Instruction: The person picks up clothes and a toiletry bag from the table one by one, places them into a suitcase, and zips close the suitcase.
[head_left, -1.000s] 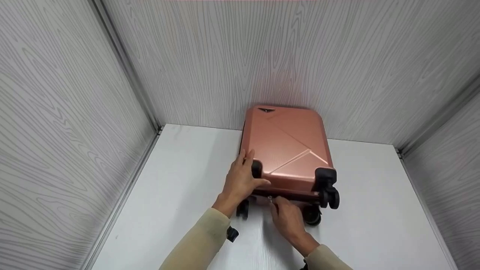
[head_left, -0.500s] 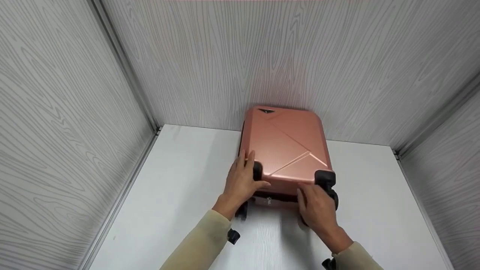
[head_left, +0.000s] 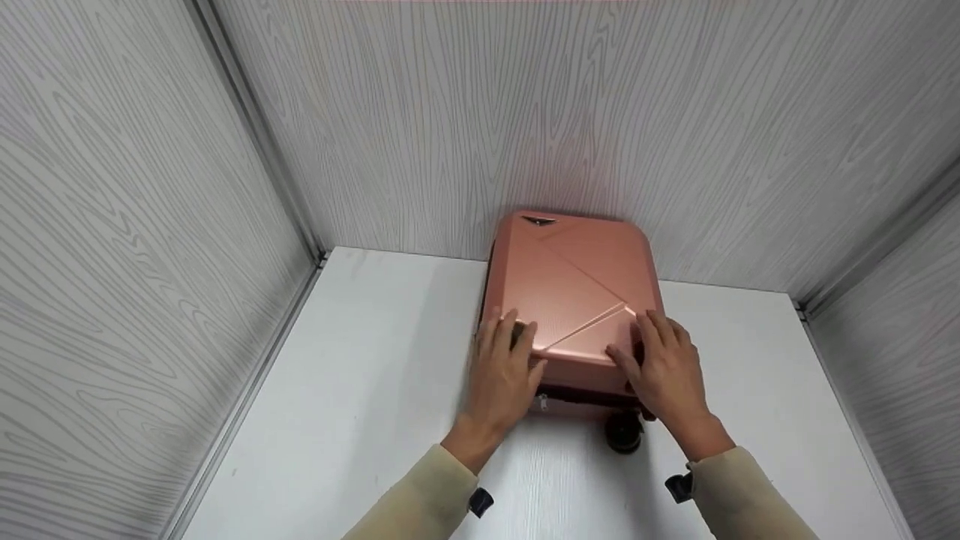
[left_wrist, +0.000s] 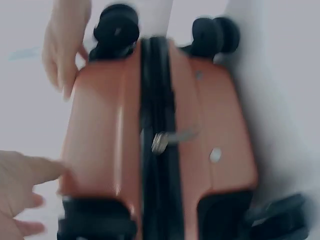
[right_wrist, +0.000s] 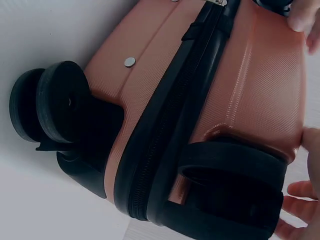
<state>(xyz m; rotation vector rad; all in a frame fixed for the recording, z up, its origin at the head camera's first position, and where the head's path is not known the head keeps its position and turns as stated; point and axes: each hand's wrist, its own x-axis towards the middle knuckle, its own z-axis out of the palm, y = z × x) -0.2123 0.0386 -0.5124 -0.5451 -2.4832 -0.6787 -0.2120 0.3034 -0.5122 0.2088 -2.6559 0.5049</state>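
Observation:
A rose-gold hard-shell suitcase [head_left: 574, 281] lies flat, its wheeled end toward me. My left hand [head_left: 501, 379] rests with spread fingers over its near left corner, the thumb at the front edge. Over the near right corner lies my right hand [head_left: 669, 375], thumb on the lid's front edge, fingers along the side. Both hands cover the upper black corner wheels in the head view. In the left wrist view a metal zipper pull [left_wrist: 161, 143] sits on the dark zipper band that runs across the wheeled end. A double wheel [right_wrist: 62, 102] shows in the right wrist view.
The suitcase lies on a white tabletop [head_left: 375, 337], its far end close to the grey wood-grain back panel [head_left: 420, 135]. Similar panels stand at the left [head_left: 135, 225] and right [head_left: 900, 322]. Dark wrist devices [head_left: 679, 487] show at the sleeves.
My right hand has left the zipper pull at the front and moved right and up onto the suitcase's near right corner. My left hand has shifted slightly at the left corner.

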